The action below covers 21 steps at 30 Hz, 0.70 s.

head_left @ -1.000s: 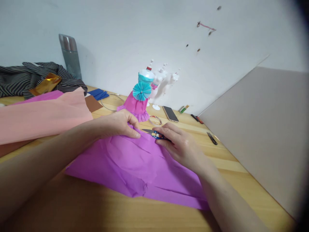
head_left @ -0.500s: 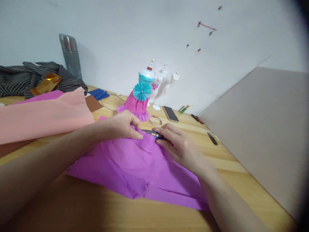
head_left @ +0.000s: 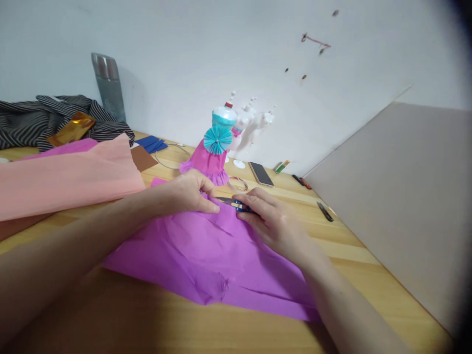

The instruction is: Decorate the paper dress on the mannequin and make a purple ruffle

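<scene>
A crumpled sheet of purple tissue paper (head_left: 206, 255) lies spread on the wooden table (head_left: 110, 319). My left hand (head_left: 190, 192) pinches its far edge, fingers closed on the paper. My right hand (head_left: 275, 223) grips small blue thread snips (head_left: 232, 202), their blades at the paper's edge right beside my left fingertips. Just behind the hands stands a small mannequin in a pink paper dress (head_left: 214, 152) with a teal fan rosette.
Peach crepe paper (head_left: 66, 177) lies at the left, with striped fabric (head_left: 44, 120) and a metal flask (head_left: 108, 88) behind. A phone (head_left: 261, 173), a bangle (head_left: 238, 184), white mannequins (head_left: 254, 125) and small tools sit near the wall. A grey board (head_left: 405, 196) leans at the right.
My left hand has slid slightly right along the paper's edge, closing up to the snips. The right hand has hardly moved.
</scene>
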### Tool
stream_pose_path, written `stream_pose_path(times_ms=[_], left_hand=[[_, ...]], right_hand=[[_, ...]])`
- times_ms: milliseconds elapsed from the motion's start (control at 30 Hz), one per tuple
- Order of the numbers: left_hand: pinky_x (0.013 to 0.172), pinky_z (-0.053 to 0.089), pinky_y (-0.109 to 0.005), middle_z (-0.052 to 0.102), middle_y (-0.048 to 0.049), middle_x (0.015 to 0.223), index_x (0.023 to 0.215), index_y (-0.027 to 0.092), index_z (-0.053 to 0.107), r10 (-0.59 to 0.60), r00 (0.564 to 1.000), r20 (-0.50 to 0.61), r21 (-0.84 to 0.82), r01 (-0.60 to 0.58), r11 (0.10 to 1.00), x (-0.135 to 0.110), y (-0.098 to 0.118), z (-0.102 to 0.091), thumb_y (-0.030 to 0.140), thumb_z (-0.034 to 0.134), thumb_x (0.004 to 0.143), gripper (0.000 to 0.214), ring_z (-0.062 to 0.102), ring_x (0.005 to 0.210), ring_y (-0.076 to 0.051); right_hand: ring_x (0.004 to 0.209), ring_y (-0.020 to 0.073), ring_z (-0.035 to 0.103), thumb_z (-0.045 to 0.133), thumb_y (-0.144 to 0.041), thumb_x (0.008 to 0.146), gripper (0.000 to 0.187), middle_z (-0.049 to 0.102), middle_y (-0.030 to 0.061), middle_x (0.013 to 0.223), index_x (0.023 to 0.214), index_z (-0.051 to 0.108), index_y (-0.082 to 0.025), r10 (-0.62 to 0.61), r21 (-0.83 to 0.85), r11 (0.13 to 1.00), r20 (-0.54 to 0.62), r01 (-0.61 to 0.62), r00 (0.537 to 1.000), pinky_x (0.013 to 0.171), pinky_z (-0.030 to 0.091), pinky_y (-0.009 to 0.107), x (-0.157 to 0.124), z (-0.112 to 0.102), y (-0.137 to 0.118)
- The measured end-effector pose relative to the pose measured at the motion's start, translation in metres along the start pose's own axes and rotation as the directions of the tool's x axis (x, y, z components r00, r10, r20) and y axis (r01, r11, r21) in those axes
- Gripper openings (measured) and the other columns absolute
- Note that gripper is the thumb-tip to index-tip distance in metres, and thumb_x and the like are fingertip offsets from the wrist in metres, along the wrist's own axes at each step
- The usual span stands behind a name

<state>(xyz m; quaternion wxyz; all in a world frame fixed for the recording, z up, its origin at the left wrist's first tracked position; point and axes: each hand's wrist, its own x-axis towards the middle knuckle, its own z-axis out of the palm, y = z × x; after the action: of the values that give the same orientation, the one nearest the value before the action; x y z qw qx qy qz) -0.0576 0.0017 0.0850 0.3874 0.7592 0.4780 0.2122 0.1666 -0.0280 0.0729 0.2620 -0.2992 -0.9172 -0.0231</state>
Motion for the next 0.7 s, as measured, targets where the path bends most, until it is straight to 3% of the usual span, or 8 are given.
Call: stream_pose_path(times_ms=[200,400,567,700], left_hand=[[0.053,0.029,-0.022,0.044,0.0046,0.055,0.066,0.016,0.071,-0.001,1.000,-0.028,0.042,0.002,0.999,-0.002,0.000,0.002,0.037,0.067,0.059,0.022,0.041,0.057,-0.010],[0.063,0.038,-0.023,0.064,-0.0005,0.084,0.097,0.022,0.074,0.016,1.000,0.017,0.046,-0.017,0.999,-0.008,0.003,-0.014,0.039,0.072,0.059,0.042,0.055,0.079,-0.017],[0.054,0.033,-0.024,0.060,-0.0006,0.071,0.081,0.018,0.074,-0.045,0.999,-0.007,0.079,0.046,0.996,-0.008,0.000,-0.019,0.036,0.069,0.058,0.029,0.051,0.065,-0.015],[0.054,0.030,-0.024,0.057,0.0008,0.066,0.074,0.017,0.073,-0.015,1.000,-0.026,0.089,0.017,0.996,-0.008,0.001,-0.015,0.032,0.066,0.061,0.022,0.047,0.062,-0.013]], right_hand=[[0.083,0.0186,0.060,0.051,-0.017,0.093,0.023,0.059,0.0098,0.095,0.115,0.056,-0.018,0.009,-0.014,1.000,-0.021,-0.009,1.000,0.069,0.053,0.031,-0.001,0.003,0.001],[0.075,0.0173,0.058,0.051,-0.015,0.093,0.020,0.057,0.0069,0.086,0.112,0.057,-0.018,-0.008,-0.007,1.000,-0.064,0.007,0.998,0.065,0.051,0.030,0.001,0.004,0.000],[0.077,0.0180,0.057,0.052,-0.014,0.092,0.020,0.057,0.0070,0.087,0.111,0.058,-0.018,-0.009,-0.020,1.000,-0.095,0.007,0.995,0.067,0.051,0.030,0.001,0.003,0.000],[0.080,0.0186,0.058,0.052,-0.015,0.092,0.021,0.057,0.0074,0.087,0.112,0.058,-0.018,-0.003,-0.011,1.000,-0.089,0.002,0.996,0.067,0.051,0.030,0.000,0.004,0.000]])
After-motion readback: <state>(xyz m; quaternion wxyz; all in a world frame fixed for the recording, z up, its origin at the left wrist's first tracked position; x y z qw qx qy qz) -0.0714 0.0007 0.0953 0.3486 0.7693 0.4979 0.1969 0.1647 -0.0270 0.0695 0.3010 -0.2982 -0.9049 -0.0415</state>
